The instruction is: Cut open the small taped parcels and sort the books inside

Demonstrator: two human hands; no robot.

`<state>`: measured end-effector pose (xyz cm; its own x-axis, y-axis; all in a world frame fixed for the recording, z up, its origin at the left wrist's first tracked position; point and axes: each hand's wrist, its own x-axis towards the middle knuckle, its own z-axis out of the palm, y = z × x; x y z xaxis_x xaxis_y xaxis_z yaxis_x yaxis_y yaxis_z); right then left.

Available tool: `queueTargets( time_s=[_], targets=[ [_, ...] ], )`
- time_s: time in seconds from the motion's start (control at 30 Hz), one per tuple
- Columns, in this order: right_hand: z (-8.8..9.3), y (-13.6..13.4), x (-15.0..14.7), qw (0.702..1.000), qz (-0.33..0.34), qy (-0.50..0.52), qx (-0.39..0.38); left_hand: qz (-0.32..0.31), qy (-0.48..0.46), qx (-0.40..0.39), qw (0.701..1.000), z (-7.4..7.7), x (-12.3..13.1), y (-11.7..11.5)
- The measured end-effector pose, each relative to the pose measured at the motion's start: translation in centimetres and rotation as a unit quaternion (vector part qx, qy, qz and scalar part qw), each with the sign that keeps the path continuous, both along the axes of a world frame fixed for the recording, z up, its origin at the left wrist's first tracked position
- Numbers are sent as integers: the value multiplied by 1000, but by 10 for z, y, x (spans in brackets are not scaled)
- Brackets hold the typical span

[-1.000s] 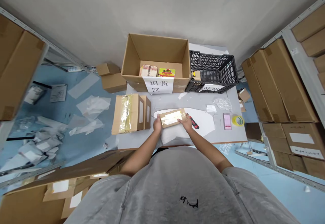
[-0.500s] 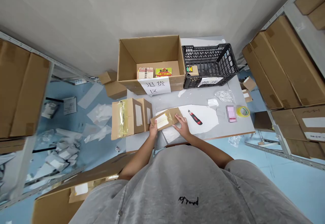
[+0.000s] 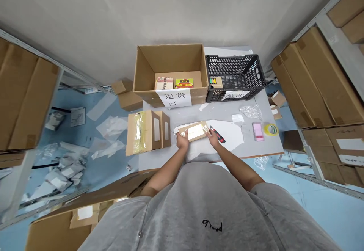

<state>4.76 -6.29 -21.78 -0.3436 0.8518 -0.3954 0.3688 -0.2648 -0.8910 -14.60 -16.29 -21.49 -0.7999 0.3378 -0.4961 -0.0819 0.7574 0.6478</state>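
Note:
Between my hands is a small flat cardboard box [image 3: 193, 131] with a white label on its upper face and clear tape at its ends. My left hand [image 3: 182, 140] grips its left end, thumb on top. At the opposite end my right hand [image 3: 212, 138] is closed on the box's right edge. The box is over a white paper sheet [image 3: 231, 129] on the grey table [image 3: 182, 112]. Just right of my right hand lies a red and black box cutter [image 3: 218, 134], its near part beside my fingers. Two taped cartons [image 3: 145, 131] stand to the left.
Behind are a large open carton [image 3: 170, 59] holding small boxes and a black plastic crate [image 3: 236, 76]. Bubble wrap [image 3: 251, 111], a pink item [image 3: 258, 131] and a tape roll [image 3: 271, 129] lie at right. Shelves of cartons [image 3: 327, 80] flank the table; waste paper litters the left floor.
The small box has been lifted and shifted right, turning so its label faces up more fully. Both hands moved right with it, and it now hangs closer to the box cutter.

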Motion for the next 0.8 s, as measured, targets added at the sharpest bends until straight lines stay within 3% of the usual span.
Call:
queueTargets(
  time_s=[0.1, 0.23, 0.37, 0.5, 0.63, 0.73, 0.8],
  targets=[
    [-4, 2, 0, 1000, 13, -12, 1, -30, 16, 0, 999, 5, 0, 1],
    [-9, 10, 13, 998, 27, -50, 23, -60, 101, 79, 990, 10, -4, -1],
    [-16, 30, 41, 973, 9, -210, 90, -112, 122, 146, 975, 19, -6, -5],
    [-25, 43, 57, 913, 103, -382, 102, -135, 124, 127, 975, 23, 2, -16],
    [-32, 43, 54, 872, 192, -437, 109, -88, 108, 62, 988, 16, 15, -22],
    [-31, 43, 50, 875, 183, -438, 98, -55, 61, 25, 996, 10, 16, -16],
    [-25, 47, 50, 900, 143, -402, 85, -56, 46, 30, 997, 7, 12, -9]
  ],
)
